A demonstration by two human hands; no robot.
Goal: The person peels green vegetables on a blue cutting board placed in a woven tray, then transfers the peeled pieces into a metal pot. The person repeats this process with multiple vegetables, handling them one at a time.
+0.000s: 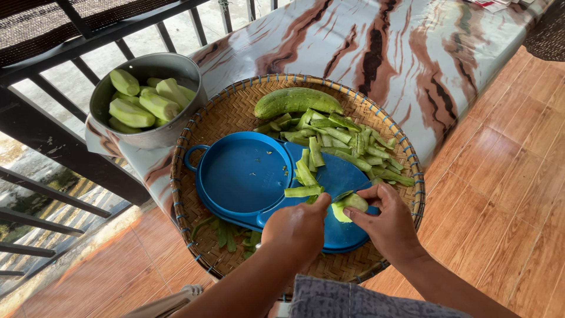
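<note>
Over a round woven tray (235,106), the right hand (388,227) pinches a pale, partly peeled cucumber piece (347,206) just above a blue cutting board (247,176). The left hand (297,227) is curled beside it, touching the piece. Green peels (341,144) and a whole cucumber (294,101) lie behind; a metal pot (150,138) holds peeled ones.

We reach both forearms forward and inward, so our hands meet in front of us. Our left hand (298,227) curls knuckles-up, thumb stretched toward the right. Our right hand (385,221) pinches with thumb and fingertips (its wrist bent inward), fingers curled close.
</note>
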